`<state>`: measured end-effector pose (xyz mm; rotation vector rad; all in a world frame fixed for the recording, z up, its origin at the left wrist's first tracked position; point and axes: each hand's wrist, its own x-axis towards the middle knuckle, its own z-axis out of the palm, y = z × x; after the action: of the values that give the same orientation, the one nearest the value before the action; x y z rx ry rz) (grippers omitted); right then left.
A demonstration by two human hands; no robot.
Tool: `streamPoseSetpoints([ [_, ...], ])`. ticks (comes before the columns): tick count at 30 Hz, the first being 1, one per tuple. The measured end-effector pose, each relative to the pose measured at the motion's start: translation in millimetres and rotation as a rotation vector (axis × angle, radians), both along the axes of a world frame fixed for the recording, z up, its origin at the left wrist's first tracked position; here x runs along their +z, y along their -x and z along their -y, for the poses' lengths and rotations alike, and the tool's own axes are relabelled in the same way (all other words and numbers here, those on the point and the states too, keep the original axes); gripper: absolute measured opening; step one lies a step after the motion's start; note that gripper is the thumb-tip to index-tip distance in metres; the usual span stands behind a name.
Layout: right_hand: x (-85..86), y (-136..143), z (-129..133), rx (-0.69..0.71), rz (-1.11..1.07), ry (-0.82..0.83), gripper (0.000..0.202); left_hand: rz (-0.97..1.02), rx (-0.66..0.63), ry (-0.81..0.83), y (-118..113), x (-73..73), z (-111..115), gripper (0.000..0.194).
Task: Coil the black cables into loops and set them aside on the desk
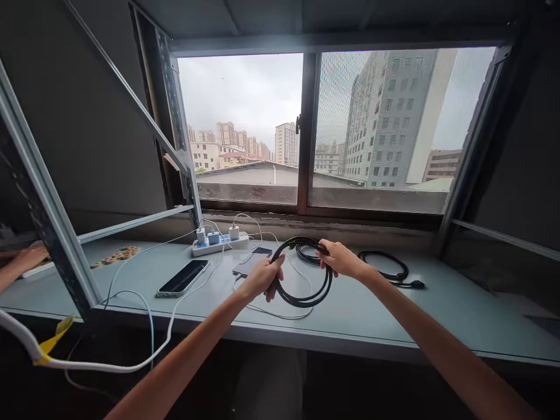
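Holds a black coil [304, 303] up over the table [371, 318], between both hands. With the left hand [265, 277], clamps the left side of the ring, with fingers curled round the strands. With the right hand [339, 256], grips the upper right side, with thumb and fingers closed on the cable. Cannot tell the exact hold of the hidden fingertips.

Appears, by judgement, to be at the step of steadying a gathered ring, with several strands drawn together. Probably calls next for even pressure on both sides, to avoid letting a strand spring loose, and for care around the cables behind.

Has a second coil [306, 258] just behind the ring, partly hidden by it, and a third coil [400, 273] on the table to the right, with a plug [417, 284] beside it. Has a dark device [249, 263] near the left hand, a phone [184, 279] farther left, and a power strip [210, 250] with chargers [234, 233] toward the window [245, 116]. Shares the far left with a co-worker's hand [37, 255].
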<state>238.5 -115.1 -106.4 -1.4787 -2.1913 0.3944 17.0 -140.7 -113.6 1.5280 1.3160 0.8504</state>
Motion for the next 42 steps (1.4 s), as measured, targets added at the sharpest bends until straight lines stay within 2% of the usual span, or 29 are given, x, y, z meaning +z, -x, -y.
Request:
streamPoseSetpoints([
  [3,-5.1,-7,5,0.108,-0.121,0.198,0.019,-0.038,0.011,0.045,8,-3.2,0,0.058],
  [7,-17.2,-13,8,0.171,-0.259,0.340,0.026,-0.069,0.010,0.129,13,-11.5,-3,0.062],
  [12,-46.3,-18,-10,0.201,-0.408,0.464,0.050,-0.056,-0.024,0.189,6,-24.8,-24,0.064],
  [17,-81.9,-24,-53,0.112,-0.607,0.430,0.056,-0.042,-0.069,0.223,-5,-33.6,-66,0.061],
  [21,-100.2,-27,-97,0.001,-0.807,0.375,0.063,0.003,-0.068,0.197,-11,-36.2,-107,0.057],
  [25,-104.7,-29,-133,-0.058,-1.017,0.351,0.066,0.069,-0.026,0.179,-16,-37.2,-149,0.062],
  [29,-102.7,-31,-160,-0.091,-1.249,0.365,0.050,0.115,0.005,0.169,-23,-34.4,-185,0.065],
  [32,-104.6,-32,-182,-0.149,-1.370,0.360,0.039,0.103,0.021,0.148,-32,-33.9,-205,0.060],
  [37,-117.1,-31,-212,-0.255,-1.371,0.294,0.029,-0.055,0.066,0.148,-43,-46.9,-231,0.036],
  [40,-127.5,-30,-217,-0.285,-1.293,0.233,0.027,-0.173,0.089,0.166,-41,-58.7,-237,0.025],
  [42,-134.0,-29,-218,-0.297,-1.236,0.195,0.026,-0.230,0.091,0.156,-39,-63.5,-235,0.024],
])
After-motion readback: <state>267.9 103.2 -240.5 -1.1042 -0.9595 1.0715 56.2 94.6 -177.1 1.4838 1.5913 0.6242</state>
